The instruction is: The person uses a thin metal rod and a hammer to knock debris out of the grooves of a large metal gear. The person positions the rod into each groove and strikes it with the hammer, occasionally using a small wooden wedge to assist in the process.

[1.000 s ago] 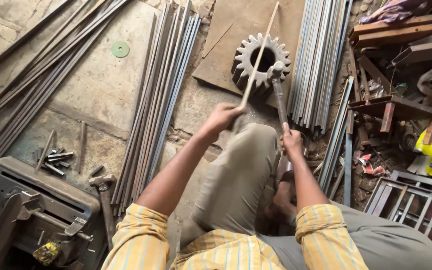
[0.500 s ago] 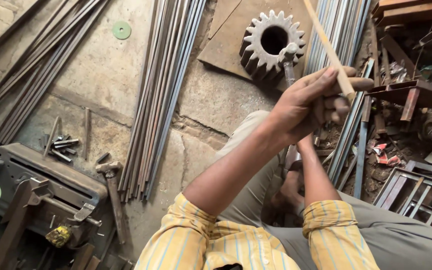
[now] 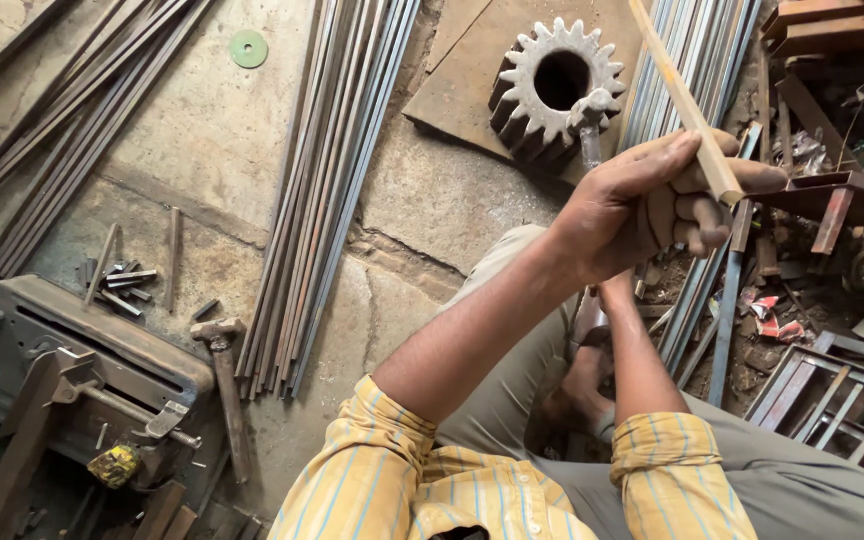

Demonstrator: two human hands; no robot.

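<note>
Left hand point(image 3: 652, 205) raised, closed around a pale wooden stick point(image 3: 687, 100). Fingers wrap the stick near its lower end; thumb lies along the top. Stick slants up and left from the fist, running out of the picture at the far edge, right of centre.

Right hand: mostly hidden behind the left forearm and wrist. Right forearm reaches away from the body under the left hand; whether the right hand grips anything, cannot tell.

A metal rod point(image 3: 590, 125) stands just beyond the left wrist, its knobbed top level with the gear's near rim. Lower part hidden by the left hand.

Gear point(image 3: 557, 85): large, toothed, dark steel, round bore in the centre. Lies on a flat brown plate point(image 3: 472, 75) on the floor, far from the person, just left of the stick.

Floor point(image 3: 202, 150): rough concrete, cracked. Bundle of long steel bars point(image 3: 327, 190) lies across it left of the gear, running near to far. Second bundle point(image 3: 72, 110) further left, angled. More bars on the right, beyond the left hand.

Green disc point(image 3: 249, 48) on the floor, far left. Hammer point(image 3: 224, 380) lies near the foot of the middle bundle. Short cut bar ends point(image 3: 117, 280) scattered left of it. Heavy rusted machine point(image 3: 82, 370) at near left.

Person wears a yellow striped shirt point(image 3: 402, 480) and grey trousers point(image 3: 512, 380). Scrap metal piled at right.
</note>
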